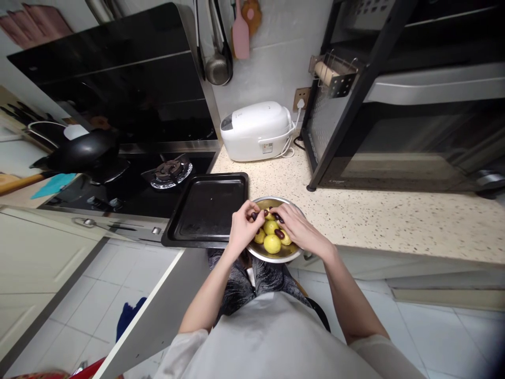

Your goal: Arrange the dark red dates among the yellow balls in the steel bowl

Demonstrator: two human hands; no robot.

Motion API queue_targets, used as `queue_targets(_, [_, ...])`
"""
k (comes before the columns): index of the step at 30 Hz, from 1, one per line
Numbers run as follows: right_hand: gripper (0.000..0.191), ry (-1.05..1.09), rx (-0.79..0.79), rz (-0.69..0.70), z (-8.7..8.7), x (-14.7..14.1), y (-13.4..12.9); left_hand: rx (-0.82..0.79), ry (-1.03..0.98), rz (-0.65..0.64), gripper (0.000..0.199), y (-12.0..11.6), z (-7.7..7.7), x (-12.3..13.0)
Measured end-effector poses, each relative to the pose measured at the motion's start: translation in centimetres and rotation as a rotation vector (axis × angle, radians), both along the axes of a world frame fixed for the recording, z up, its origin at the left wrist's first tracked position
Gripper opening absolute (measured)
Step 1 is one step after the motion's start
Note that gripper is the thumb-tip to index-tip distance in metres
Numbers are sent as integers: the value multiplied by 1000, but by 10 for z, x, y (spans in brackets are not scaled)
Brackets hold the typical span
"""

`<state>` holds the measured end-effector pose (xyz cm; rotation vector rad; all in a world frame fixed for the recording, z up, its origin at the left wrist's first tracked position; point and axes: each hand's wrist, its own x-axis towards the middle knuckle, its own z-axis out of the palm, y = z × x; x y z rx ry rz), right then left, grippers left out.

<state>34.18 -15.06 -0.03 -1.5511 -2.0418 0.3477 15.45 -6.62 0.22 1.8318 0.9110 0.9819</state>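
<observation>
A metal bowl (pixel 275 258) sits at the front edge of the counter, with several round, lemon-like yellow fruits (pixel 272 243) in it. My left hand (pixel 245 223) reaches in from the left, its fingers curled and closed at a yellow fruit near the bowl's far side. From the right, my right hand (pixel 294 223) closes its fingers at the same fruit, opposite the left. Dark maroon ovals at the fingertips look like painted nails. My hands partly cover that fruit and the bowl's rim.
Left of the bowl lies a black baking tray (pixel 211 205), overlapping the stove's edge. A gas burner (pixel 169 171) and a black wok (pixel 84 150) are farther left. Behind stands a white rice cooker (pixel 256 131); an oven (pixel 418 142) is at right. An open drawer or door (pixel 158 300) is below.
</observation>
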Motion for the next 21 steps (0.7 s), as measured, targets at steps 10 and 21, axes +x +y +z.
queue_targets(10, [53, -18, 106, -50, 34, -36, -7, -183, -320, 262, 37, 43, 3, -42])
queue_targets(21, [41, -266, 134, 228, 24, -186, 38, 90, 617, 636, 17, 65, -11, -174])
